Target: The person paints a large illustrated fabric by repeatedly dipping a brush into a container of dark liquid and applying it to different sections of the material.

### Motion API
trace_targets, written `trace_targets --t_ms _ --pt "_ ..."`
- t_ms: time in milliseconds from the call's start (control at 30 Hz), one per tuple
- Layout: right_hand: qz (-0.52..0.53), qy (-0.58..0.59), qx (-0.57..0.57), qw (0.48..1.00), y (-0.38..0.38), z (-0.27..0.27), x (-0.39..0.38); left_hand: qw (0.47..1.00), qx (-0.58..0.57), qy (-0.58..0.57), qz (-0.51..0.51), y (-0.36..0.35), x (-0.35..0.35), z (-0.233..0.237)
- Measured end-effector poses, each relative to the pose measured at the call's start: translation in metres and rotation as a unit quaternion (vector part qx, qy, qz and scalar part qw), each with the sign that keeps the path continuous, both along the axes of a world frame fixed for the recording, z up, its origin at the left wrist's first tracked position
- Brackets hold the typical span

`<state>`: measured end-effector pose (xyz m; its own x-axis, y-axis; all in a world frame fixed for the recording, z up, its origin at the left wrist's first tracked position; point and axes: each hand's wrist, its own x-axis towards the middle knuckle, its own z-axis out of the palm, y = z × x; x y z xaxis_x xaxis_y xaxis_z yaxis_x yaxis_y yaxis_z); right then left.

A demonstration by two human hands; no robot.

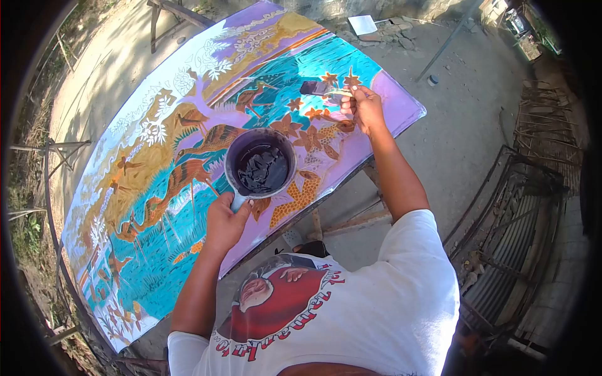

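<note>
My left hand [227, 220] is wrapped round the handle of a pot [231, 164], which holds dark liquid. The pot is over the lower middle of a stretched painted cloth [401, 106] with turquoise water, brown birds, orange flowers and purple areas. Between the fingers of my right hand [365, 108] is a flat brush [315, 88] with a wide, dark head. Its head points left, over the turquoise part near the orange flowers [329, 78]. Part of the cloth is hidden behind the pot and my arms.
Wooden poles [182, 11] of a frame show at the cloth's upper edge. A pale flat sheet [362, 25] and broken slabs lie on the ground beyond. On the right are corrugated sheets [511, 250] and a stack of sticks [545, 122]. A small container [433, 80] stands on the ground.
</note>
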<state>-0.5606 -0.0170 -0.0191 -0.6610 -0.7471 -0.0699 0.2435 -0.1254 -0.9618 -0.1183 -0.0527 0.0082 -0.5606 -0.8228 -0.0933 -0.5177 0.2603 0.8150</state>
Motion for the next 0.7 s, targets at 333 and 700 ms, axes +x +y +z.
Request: trace_targets --t_ms 333,700 --pt "-0.304 0.263 0.069 0.913 -0.106 -0.05 -0.149 0.996 0.062 0.017 0.068 0.014 0.068 -0.004" --pt "-0.171 0.171 0.082 0.967 -0.104 -0.04 -0.12 0.977 0.133 0.048 0.157 0.031 0.122 -0.005"
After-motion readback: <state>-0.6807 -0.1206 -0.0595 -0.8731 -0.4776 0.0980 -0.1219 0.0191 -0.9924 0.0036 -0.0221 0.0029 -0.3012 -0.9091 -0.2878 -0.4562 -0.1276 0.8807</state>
